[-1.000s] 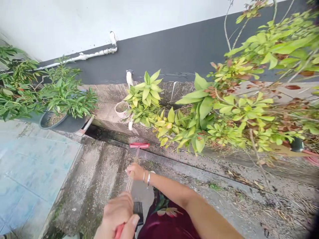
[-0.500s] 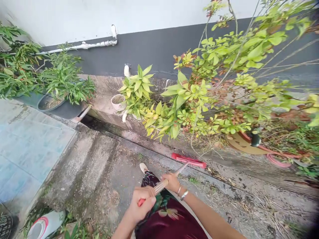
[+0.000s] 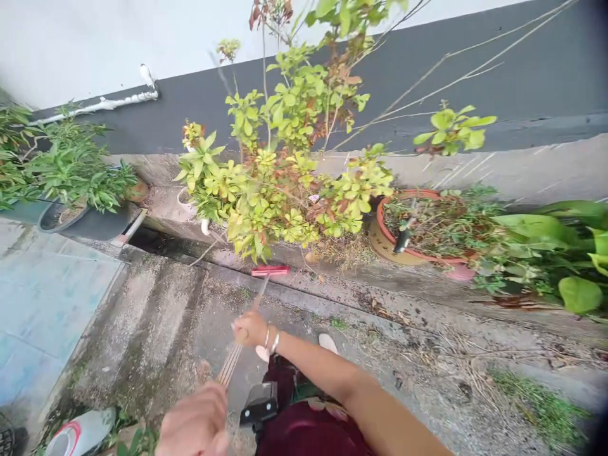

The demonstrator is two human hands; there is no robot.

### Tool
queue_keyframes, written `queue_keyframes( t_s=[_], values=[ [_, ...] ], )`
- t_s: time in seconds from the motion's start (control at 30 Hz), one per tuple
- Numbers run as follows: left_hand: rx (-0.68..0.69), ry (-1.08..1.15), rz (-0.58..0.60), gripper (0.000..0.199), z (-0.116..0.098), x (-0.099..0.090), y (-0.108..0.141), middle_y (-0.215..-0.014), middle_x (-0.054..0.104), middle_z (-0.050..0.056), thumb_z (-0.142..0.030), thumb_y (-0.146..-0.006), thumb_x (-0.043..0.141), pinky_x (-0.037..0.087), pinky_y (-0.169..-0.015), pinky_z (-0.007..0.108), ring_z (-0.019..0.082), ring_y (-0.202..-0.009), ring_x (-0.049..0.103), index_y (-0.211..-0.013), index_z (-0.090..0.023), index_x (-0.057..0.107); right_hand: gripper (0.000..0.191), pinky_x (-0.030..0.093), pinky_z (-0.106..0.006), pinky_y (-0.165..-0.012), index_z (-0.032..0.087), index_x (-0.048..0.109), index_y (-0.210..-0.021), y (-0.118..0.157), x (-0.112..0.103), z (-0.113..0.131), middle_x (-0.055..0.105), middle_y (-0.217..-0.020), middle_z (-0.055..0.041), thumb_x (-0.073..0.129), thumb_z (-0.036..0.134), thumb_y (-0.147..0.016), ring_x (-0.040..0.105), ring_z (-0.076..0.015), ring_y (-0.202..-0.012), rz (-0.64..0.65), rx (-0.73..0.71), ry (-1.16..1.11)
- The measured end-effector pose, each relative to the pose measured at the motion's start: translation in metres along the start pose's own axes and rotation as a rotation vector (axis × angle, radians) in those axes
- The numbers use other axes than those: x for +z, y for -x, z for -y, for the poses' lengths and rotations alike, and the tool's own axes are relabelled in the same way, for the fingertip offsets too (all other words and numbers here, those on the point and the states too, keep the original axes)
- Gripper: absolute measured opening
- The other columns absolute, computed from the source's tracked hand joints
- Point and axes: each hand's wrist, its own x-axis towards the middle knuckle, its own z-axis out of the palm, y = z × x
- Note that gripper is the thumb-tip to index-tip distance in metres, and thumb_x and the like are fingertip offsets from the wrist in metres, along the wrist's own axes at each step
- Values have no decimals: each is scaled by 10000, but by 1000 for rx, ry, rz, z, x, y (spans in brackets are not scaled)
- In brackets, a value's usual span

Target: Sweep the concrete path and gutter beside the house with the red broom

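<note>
At far left, a dark pot is holding a leafy plant. The left hand is gripping the brush low on its handle; the right hand is clasping it higher. The red head is showing against the gutter, below yellow-green foliage; rightward, an orange-rimmed pot is standing.

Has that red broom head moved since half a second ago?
Yes: the red broom head shifted leftward in the picture, from near the small grass tuft toward the concrete steps.
</note>
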Motion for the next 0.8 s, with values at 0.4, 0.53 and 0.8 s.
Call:
queue_keyframes(
  t_s=[0.4,0.53,0.8],
  values=[
    [-224,433,184,358,10,208,-21,-569,427,-18,-252,-941,537,411,-645,294,113,-590,444,-633,-196,363,98,371,-250,-669,189,617,-645,282,-116,-92,674,-646,-14,649,148,-728,592,-156,-657,28,470,132],
    [-319,582,80,466,30,256,-9,-494,439,-14,-290,-932,574,392,-592,286,106,-530,432,-523,-179,379,105,381,-274,-676,194,687,-710,356,-145,-90,734,-724,-68,613,143,-764,662,-201,-722,107,718,170],
    [-272,500,22,410,-44,165,-2,-520,376,-27,-215,-931,537,375,-594,298,105,-527,397,-583,-189,322,163,324,-285,-617,214,652,-673,285,-111,-23,689,-629,-45,573,214,-815,623,-182,-622,-22,473,165]
  ],
)
